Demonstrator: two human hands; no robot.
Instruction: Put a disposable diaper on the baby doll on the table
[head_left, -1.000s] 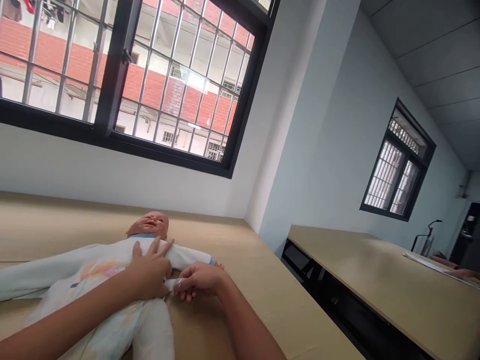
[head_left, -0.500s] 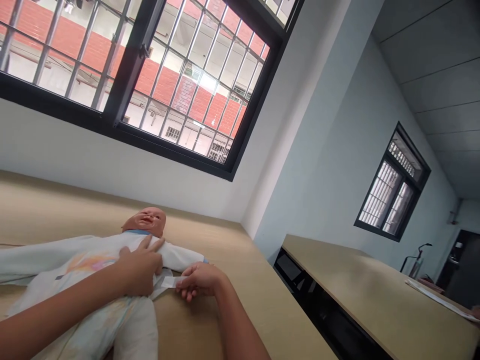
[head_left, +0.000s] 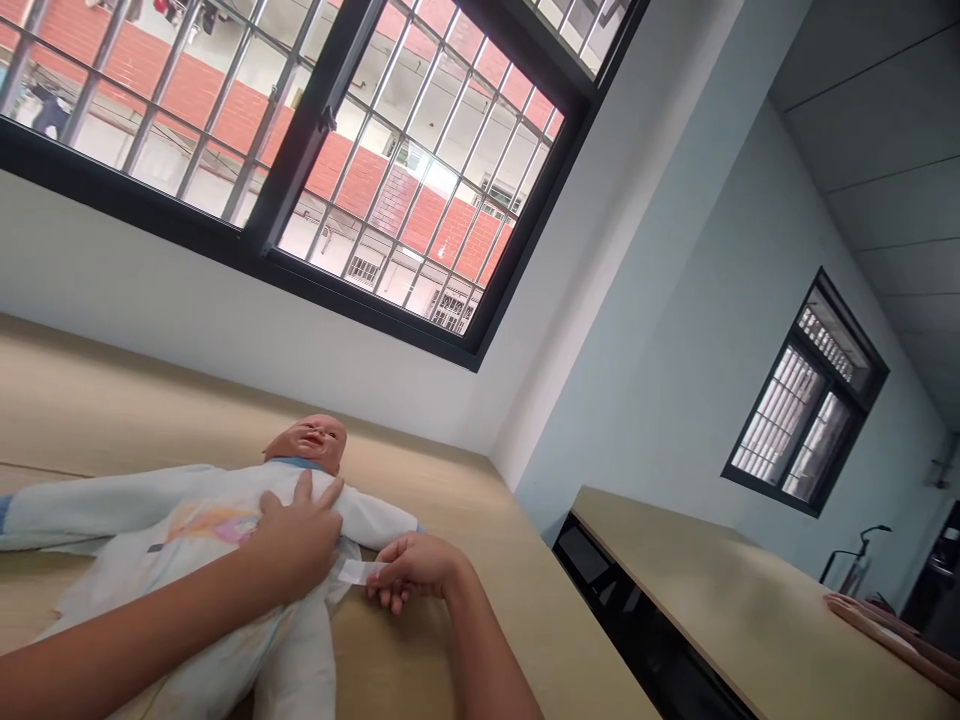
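Note:
A baby doll (head_left: pixel 217 510) lies on its back on the light wood table (head_left: pixel 420 670), in a white outfit with blue trim and a coloured print on the front. My left hand (head_left: pixel 296 540) rests over the doll's chest and side, its fingers spread. Beside the doll's body, my right hand (head_left: pixel 409 570) pinches the end of a white tape tab (head_left: pixel 354 572). The tab joins thin whitish material (head_left: pixel 339 590) along the doll's side, perhaps a diaper. Most of that material is hidden by my left hand and the clothes.
A second wooden table (head_left: pixel 705 570) with a dark open shelf stands to the right. Another person's forearms (head_left: pixel 892 635) rest on it. A barred window (head_left: pixel 405 180) is in the wall behind the doll. A pillar (head_left: pixel 592 350) stands right of that window.
The view has shifted slightly, so the doll and hands appear a little further right. My right hand keeps its pinch on the tab. More of the other person's forearms shows.

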